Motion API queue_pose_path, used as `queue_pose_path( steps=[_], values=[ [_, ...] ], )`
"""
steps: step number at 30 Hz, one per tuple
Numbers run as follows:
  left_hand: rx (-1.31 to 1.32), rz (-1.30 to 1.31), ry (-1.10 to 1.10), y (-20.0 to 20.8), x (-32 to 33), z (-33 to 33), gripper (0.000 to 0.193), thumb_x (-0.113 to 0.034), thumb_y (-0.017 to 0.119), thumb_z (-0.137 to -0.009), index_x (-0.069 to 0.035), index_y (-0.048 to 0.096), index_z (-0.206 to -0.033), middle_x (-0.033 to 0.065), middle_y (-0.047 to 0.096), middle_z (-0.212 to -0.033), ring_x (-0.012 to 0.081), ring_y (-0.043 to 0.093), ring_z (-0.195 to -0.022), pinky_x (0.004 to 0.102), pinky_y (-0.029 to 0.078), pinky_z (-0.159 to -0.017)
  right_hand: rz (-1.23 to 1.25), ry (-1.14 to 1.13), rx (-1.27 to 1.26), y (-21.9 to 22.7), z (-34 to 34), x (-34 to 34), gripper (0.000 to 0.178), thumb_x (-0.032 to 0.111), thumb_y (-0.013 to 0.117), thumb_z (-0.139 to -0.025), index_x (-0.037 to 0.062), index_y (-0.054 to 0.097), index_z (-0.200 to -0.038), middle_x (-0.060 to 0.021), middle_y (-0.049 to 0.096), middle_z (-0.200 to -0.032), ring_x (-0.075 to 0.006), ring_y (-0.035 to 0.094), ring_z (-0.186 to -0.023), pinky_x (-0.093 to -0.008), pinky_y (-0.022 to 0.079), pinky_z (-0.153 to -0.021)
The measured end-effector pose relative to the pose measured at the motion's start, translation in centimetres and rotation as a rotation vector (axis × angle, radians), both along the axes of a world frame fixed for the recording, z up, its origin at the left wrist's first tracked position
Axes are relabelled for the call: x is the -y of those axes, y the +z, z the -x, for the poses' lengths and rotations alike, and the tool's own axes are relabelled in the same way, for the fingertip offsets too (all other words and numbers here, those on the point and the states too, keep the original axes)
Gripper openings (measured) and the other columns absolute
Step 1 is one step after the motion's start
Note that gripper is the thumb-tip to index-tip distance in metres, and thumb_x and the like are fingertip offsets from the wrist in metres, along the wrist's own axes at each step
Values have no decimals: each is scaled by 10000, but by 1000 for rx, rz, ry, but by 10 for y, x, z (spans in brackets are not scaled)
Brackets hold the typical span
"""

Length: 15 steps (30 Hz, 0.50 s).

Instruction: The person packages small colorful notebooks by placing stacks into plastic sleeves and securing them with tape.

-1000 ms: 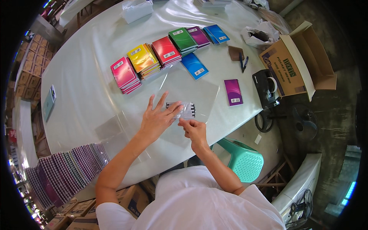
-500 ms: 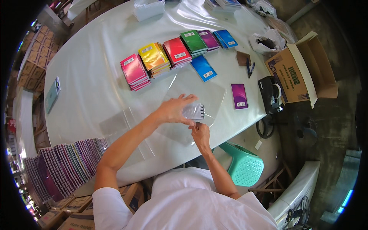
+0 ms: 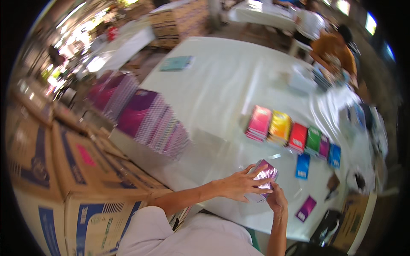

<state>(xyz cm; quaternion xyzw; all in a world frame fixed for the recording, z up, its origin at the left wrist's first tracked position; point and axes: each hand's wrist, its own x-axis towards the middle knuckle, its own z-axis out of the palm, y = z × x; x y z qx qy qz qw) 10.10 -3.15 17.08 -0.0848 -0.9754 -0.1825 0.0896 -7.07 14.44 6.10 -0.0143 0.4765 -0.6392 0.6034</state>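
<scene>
Both hands are on a small stack of purple spiral notebooks (image 3: 267, 169) in shiny clear plastic film, held tilted above the near part of the table. My left hand (image 3: 240, 186) reaches across from the left, its fingers closed over the stack's face and left side. At the lower right corner, my right hand (image 3: 277, 197) pinches the stack's edge with bent fingers. Part of the wrapping is hidden behind the fingers. Past the hands stand stacks of pink notebooks (image 3: 259, 121), yellow notebooks (image 3: 279, 124), red notebooks (image 3: 297, 135) and green notebooks (image 3: 313, 138).
A single purple notebook (image 3: 306, 208) and a blue one (image 3: 303, 165) lie to the right, near a black tape dispenser (image 3: 326, 226). Long spiral notebook stacks (image 3: 143, 117) line the left edge beside cartons (image 3: 98, 213). Across the table sits a person in an orange shirt (image 3: 335, 53).
My view has swung left, bringing the cartons and the co-worker in. The wrapped stack has turned and shows its purple cover. Both hands stay on it.
</scene>
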Motion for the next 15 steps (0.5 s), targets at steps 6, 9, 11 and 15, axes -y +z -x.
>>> queue_pose_path(
  steps=[6, 9, 11, 15],
  values=[
    [-863, -503, 980, 59, 12, -116, 544, -76, 693, -823, 28, 495, -1319, 247, 364, -1454, 351, 303, -1386, 475, 314, -1086, 436, 86, -106, 162, -46, 127, 416, 237, 599, -918, -51, 532, -1211, -124, 580, -1230, -216, 551, -1140, -384, 387, -1029],
    [-1187, -413, 1123, 66, 5, -152, 529, 15, 509, -913, 32, 348, -1417, 187, 309, -1503, 310, 332, -1373, 450, 310, -1106, 500, 278, -118, 231, -94, 192, 467, 293, 656, -889, -34, 550, -1205, -88, 616, -1173, -199, 592, -1070, -351, 442, -956],
    [-1220, -422, 1217, 63, -2, -165, 489, 29, 480, -925, 40, 371, -1401, 191, 313, -1499, 306, 343, -1367, 451, 320, -1101, 509, 390, -193, 260, -123, 230, 521, 337, 687, -866, -70, 559, -1165, -126, 629, -1128, -180, 624, -999, -349, 461, -924],
    [-1015, -358, 1370, 31, -14, -186, 399, 28, 483, -924, 34, 490, -1323, 200, 391, -1451, 314, 373, -1349, 435, 323, -1092, 556, 455, -418, 275, -178, 281, 518, 401, 687, -862, -101, 601, -959, -162, 663, -838, -165, 663, -714, -287, 529, -655]
  ],
)
